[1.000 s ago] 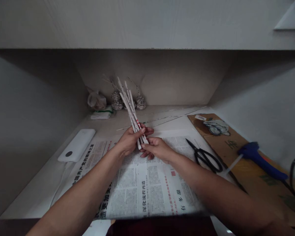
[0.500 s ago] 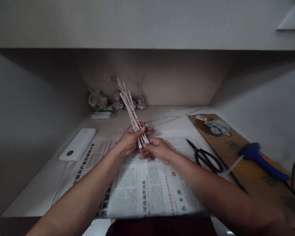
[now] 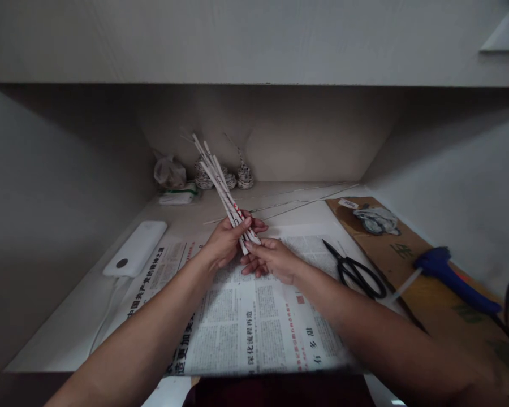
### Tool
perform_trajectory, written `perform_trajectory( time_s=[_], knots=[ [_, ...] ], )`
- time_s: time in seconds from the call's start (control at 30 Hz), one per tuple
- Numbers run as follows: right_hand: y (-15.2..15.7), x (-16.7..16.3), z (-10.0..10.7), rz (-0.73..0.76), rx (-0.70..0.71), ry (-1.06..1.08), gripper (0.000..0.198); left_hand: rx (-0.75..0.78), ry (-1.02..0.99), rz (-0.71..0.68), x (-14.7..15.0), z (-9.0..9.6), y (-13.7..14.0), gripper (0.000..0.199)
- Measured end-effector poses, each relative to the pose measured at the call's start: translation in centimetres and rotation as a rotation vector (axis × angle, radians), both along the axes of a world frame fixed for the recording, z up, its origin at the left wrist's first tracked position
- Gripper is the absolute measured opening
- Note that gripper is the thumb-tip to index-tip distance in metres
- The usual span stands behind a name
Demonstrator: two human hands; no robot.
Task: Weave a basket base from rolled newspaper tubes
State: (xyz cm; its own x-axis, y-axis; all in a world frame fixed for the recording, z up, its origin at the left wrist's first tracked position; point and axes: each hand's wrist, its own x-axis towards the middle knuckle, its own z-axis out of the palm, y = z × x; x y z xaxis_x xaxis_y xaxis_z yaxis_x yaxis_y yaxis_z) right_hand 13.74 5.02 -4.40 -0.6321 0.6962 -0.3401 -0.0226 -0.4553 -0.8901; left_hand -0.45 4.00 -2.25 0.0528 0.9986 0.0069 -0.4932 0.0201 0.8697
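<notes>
Several thin rolled paper sticks, white with dark and red print, form a loose bundle above the newspaper. My left hand is closed around the bundle's lower part, its thumb lying across the front. At the near ends of the sticks, my right hand pinches them between thumb and fingers. The bundle leans up and to the left, its far ends fanned apart. Some of the fingers are hidden behind the sticks and the other hand.
Black scissors lie to the right, beside cardboard bearing a blue glue gun and a crumpled wad. A white power bank sits left. Woven paper gourds, a plastic bag and long thin sticks are behind.
The bundle's far ends have tipped slightly to the left, and its near ends have shifted a little to the right. Both hands keep their hold in nearly the same place.
</notes>
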Motion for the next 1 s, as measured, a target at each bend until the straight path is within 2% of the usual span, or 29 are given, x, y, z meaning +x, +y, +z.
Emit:
perform_trajectory(
  time_s=[0.17, 0.5, 0.7, 1.0],
  knots=[
    [-0.21, -0.12, 0.14, -0.002, 0.012, -0.042, 0.024, 0.034, 0.004, 0.033, 0.17, -0.17, 0.04, 0.031],
    [-0.34, -0.4, -0.02, -0.076, 0.025, -0.035, 0.009, 0.018, 0.002, 0.009, 0.37, -0.07, -0.19, 0.024],
    [-0.5, -0.51, -0.49, -0.113, 0.085, -0.029, 0.019, -0.009, 0.031, -0.032, 0.43, -0.26, -0.2, 0.022],
    [-0.4, -0.38, 0.06, -0.092, 0.065, -0.029, 0.014, -0.018, 0.033, 0.001, 0.31, -0.21, -0.12, 0.025]
  ],
)
